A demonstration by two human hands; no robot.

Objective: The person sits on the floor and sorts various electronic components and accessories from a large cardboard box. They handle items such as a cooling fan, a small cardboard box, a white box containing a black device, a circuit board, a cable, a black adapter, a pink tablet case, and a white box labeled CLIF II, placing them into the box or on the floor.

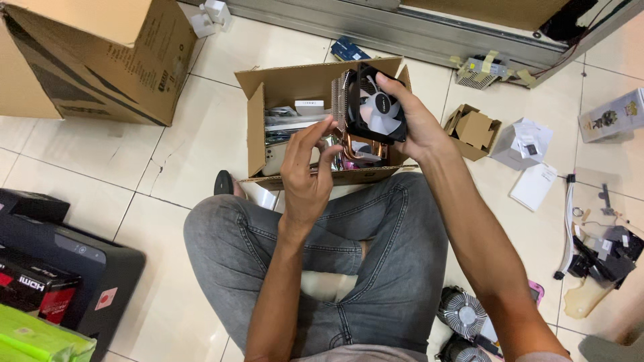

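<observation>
I sit cross-legged on a tiled floor in grey jeans. My right hand (412, 121) grips a tower cooler (369, 110): a black-framed fan with pale blades, a finned metal stack behind it and copper pipes below. It is held above an open cardboard box (258, 127). My left hand (305, 167) is raised beside the cooler's lower end, fingers pinching at its base near the copper pipes. Inside the box lie white packets and papers, partly hidden by my hands.
A large cardboard box (100, 57) lies at upper left. Black boxes (60, 268) and a green one (33, 338) are at lower left. Small cartons (473, 131), white papers (533, 184), cables (604, 251) and two round finned coolers (461, 312) lie to the right.
</observation>
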